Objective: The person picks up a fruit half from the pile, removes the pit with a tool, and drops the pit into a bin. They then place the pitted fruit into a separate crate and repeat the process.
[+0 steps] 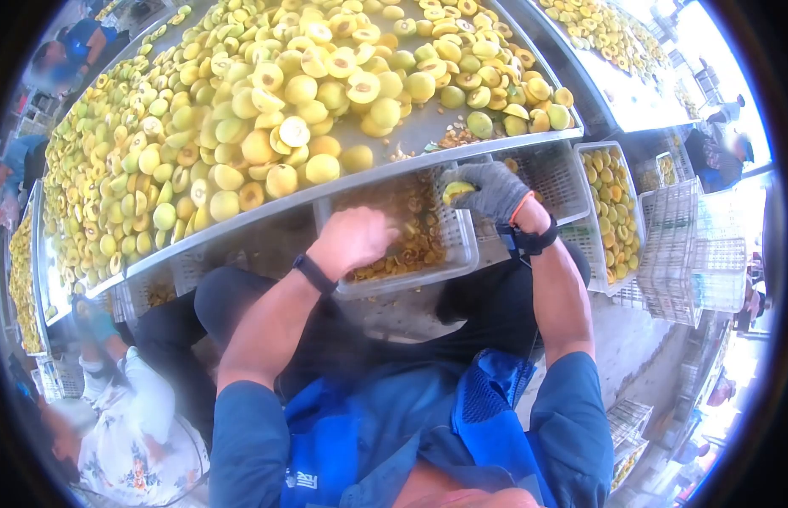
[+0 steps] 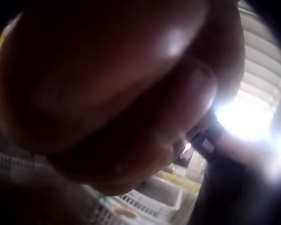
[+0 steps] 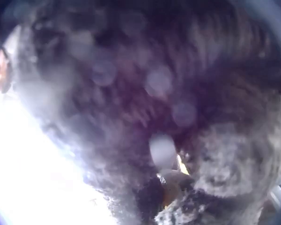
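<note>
Left hand point(image 1: 352, 241), bare, back up, fingers curled into a clenched grip over the crate point(image 1: 411, 280) below the counter's point(image 1: 424, 127) near edge; can't tell if it holds anything. Right hand point(image 1: 492, 193), gloved, forearm angled in, grip curled round yellow-green fruit piece point(image 1: 458, 192), just off the near edge, above the crate's right side.
</note>
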